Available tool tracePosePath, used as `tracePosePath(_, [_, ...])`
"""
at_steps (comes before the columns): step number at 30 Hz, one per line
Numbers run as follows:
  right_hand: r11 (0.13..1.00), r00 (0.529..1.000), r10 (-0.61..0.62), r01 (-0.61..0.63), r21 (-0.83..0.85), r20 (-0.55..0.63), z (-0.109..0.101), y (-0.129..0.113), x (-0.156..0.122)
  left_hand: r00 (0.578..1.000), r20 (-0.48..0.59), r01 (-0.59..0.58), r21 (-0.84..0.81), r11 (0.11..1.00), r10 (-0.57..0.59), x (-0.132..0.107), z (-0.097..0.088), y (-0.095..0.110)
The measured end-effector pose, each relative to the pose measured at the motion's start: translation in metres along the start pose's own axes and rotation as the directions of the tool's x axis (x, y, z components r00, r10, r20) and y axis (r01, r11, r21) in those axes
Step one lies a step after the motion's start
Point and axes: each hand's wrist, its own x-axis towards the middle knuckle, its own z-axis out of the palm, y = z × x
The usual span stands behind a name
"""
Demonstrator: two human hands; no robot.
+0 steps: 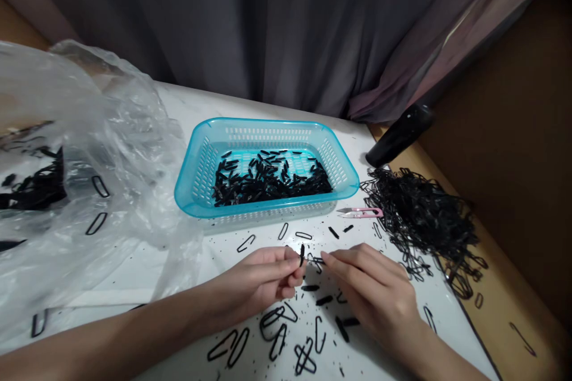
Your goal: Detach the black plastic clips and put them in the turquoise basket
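My left hand (270, 274) pinches a small black strip (302, 252) upright between thumb and forefinger. Close to its right, my right hand (379, 289) has its fingertips closed on a thin dark piece (318, 260) that reaches toward the strip. What exactly this piece is, and whether the two pieces are joined, I cannot make out. Under and around both hands lie loose black elongated loops (277, 342) and short black strips (324, 300), with tiny black scraps among them.
Beyond my hands stands a blue perforated basket (268, 124) holding many short black strips (250, 190). Pink thread snips (374, 212) lie between it and a tangled heap of black loops (424, 214). A black cylindrical object (397, 134) leans behind the heap. Clear plastic bags (111, 131) fill the left.
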Motion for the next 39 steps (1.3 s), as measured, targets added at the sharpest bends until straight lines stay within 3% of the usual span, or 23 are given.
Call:
tracePosePath(11, [0.996, 0.998, -0.065, 0.066, -0.057, 0.024, -0.002, -0.001, -0.004, 0.997, 0.041, 0.064, -0.072, 0.995, -0.061, -0.002, 0.0, 0.002])
tracePosePath(19, [0.997, 0.998, -0.063, 0.064, 0.031, -0.031, 0.002, 0.002, -0.003, 0.997, 0.069, 0.034, -0.002, 0.999, -0.034, -0.003, -0.002, 0.0])
tracePosePath(27, [0.976, 0.995, -0.099, 0.097, 0.196, 0.003, -0.002, -0.01, 0.004, 0.998, 0.059, 0.012, -0.024, 1.0, -0.01, -0.001, -0.001, -0.002])
tracePosePath(33, [0.987, 0.999, 0.027, -0.023, 0.158, -0.021, -0.005, -0.002, 0.002, 0.999, 0.018, 0.051, -0.066, 0.997, -0.05, -0.003, 0.002, 0.001])
tracePosePath(39, [0.991, 0.999, 0.039, -0.043, 0.128, 0.034, -0.002, 0.002, -0.001, 0.999, 0.039, 0.04, -0.055, 0.998, -0.038, -0.002, 0.0, 0.001])
